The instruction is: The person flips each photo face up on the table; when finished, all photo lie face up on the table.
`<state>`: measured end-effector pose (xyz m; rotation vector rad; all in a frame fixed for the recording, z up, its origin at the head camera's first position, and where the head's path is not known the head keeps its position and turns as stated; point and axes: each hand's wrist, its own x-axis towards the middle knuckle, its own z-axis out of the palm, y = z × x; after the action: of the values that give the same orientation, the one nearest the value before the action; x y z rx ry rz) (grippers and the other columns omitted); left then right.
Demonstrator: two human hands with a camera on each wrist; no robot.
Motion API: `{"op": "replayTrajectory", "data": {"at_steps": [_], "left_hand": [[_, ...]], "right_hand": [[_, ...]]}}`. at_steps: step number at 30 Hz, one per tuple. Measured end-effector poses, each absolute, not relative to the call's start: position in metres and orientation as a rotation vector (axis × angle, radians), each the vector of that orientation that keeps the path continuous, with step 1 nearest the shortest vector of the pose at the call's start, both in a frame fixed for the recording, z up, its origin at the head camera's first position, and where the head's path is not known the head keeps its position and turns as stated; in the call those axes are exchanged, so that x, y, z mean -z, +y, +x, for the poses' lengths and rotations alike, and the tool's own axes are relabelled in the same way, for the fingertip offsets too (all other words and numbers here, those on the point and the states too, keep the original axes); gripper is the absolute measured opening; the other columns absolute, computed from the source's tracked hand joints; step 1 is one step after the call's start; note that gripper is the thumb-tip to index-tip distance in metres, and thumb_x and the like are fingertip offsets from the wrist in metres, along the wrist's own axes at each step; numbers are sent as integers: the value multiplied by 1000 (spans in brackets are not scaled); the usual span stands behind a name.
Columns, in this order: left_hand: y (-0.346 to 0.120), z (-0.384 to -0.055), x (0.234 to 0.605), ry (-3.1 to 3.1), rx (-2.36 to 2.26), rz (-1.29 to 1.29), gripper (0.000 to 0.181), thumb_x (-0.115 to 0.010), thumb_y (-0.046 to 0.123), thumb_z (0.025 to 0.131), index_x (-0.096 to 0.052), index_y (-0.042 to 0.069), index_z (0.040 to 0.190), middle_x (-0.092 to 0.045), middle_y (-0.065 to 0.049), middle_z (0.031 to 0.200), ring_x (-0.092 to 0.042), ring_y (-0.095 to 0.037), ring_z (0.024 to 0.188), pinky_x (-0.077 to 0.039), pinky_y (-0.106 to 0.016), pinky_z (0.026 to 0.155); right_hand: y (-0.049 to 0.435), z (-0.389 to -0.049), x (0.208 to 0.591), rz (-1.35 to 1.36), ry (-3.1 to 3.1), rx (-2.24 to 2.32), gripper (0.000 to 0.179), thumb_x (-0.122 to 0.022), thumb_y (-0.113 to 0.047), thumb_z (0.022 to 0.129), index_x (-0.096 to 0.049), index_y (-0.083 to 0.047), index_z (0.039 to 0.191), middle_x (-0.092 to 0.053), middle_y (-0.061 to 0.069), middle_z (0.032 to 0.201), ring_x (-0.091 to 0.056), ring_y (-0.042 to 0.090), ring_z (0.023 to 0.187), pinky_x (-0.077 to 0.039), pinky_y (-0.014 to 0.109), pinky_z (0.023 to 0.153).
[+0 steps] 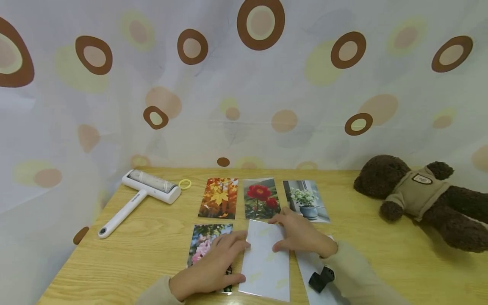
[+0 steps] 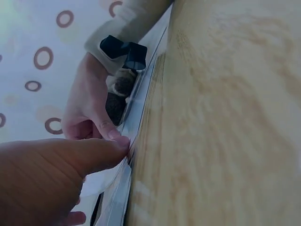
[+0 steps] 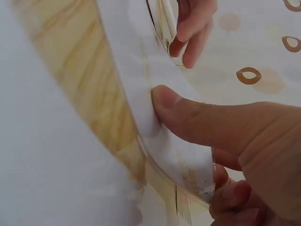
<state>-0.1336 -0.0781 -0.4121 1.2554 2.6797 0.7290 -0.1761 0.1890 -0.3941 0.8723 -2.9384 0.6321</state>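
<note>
A photo card (image 1: 264, 262) lies white side up at the front middle, faint yellowish marks on it. My left hand (image 1: 215, 264) lies across the pink-flower photo (image 1: 202, 245), thumb and fingertips at the white card's left edge. At its upper right my right hand (image 1: 299, 233) holds the card; in the right wrist view the thumb (image 3: 188, 110) presses on the white face and the other fingers curl by the corner. Under my right wrist, another white sheet (image 1: 310, 271) is partly covered. Behind stand out the autumn-leaf photo (image 1: 218, 198), red-flower photo (image 1: 261, 197) and potted-plant photo (image 1: 306, 199).
On the left lies a white lint roller (image 1: 148, 186) with a yellow ring (image 1: 184, 184) beside its head. A brown teddy bear (image 1: 415, 190) in a tan shirt lies at the right. A patterned curtain (image 1: 244, 84) hangs along the table's (image 1: 126, 262) back edge.
</note>
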Motion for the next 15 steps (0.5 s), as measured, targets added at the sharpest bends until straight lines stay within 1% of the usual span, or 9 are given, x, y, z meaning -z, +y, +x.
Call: {"op": "replayTrajectory", "data": {"at_steps": [2, 3, 5, 8, 10, 12, 13, 14, 15], "left_hand": [[-76, -132, 412, 2730, -815, 1187, 66, -75, 27, 84, -42, 9, 138, -37, -12, 143, -34, -32, 133, -26, -59, 105], [-75, -131, 412, 2749, -864, 1146, 69, -77, 24, 82, -40, 8, 139, -39, -12, 138, -36, -32, 130, -27, -57, 102], [-72, -130, 412, 2766, -946, 1060, 72, -77, 20, 81, -37, 7, 140, -43, -9, 128, -37, -32, 127, -25, -61, 100], [-69, -130, 413, 2733, -1074, 992, 72, -75, 12, 80, -36, 3, 140, -50, -5, 116, -48, -22, 110, -32, -50, 93], [-68, -130, 414, 2640, -1200, 1005, 70, -72, 5, 81, -34, 0, 140, -54, -4, 108, -54, -15, 94, -41, -38, 88], [-69, -131, 415, 2501, -1353, 1028, 68, -67, -3, 81, -33, -4, 140, -56, -6, 104, -50, -7, 78, -44, -23, 71], [-69, -131, 416, 2407, -1439, 1038, 68, -64, -7, 82, -31, -5, 140, -56, -9, 104, -49, -4, 74, -44, -21, 66], [-70, -132, 416, 2309, -1519, 1036, 67, -61, -9, 82, -29, -6, 141, -56, -12, 105, -48, -3, 74, -44, -18, 62], [-70, -132, 416, 2227, -1578, 1018, 66, -59, -9, 84, -28, -5, 142, -55, -15, 107, -47, -2, 76, -44, -17, 63]], "right_hand": [[190, -177, 394, 869, -2896, -620, 52, -88, -31, 66, -68, -5, 106, -50, 0, 89, -47, 9, 76, -46, 26, 68], [191, -178, 395, 863, -2877, -624, 48, -88, -30, 67, -67, -6, 104, -50, -1, 89, -47, 9, 77, -46, 26, 70], [194, -177, 394, 846, -2854, -670, 44, -87, -27, 69, -65, -7, 102, -48, 1, 92, -46, 8, 77, -45, 25, 69], [198, -176, 393, 858, -2834, -754, 42, -85, -25, 72, -63, -7, 103, -46, 4, 95, -42, 5, 68, -41, 22, 62], [200, -176, 392, 884, -2832, -794, 42, -84, -26, 74, -63, -7, 105, -45, 5, 94, -37, 4, 61, -37, 20, 56], [201, -178, 391, 920, -2830, -806, 42, -83, -26, 75, -62, -6, 106, -45, 3, 88, -36, 1, 59, -36, 19, 55], [202, -179, 390, 941, -2827, -809, 43, -82, -26, 75, -62, -6, 107, -45, 2, 85, -36, 0, 59, -36, 18, 55], [202, -180, 389, 965, -2826, -817, 44, -82, -26, 76, -62, -5, 110, -46, 0, 80, -35, -1, 58, -35, 18, 54], [202, -181, 389, 991, -2827, -829, 46, -81, -24, 77, -60, -4, 112, -45, -2, 77, -35, -1, 58, -35, 18, 54]]}}
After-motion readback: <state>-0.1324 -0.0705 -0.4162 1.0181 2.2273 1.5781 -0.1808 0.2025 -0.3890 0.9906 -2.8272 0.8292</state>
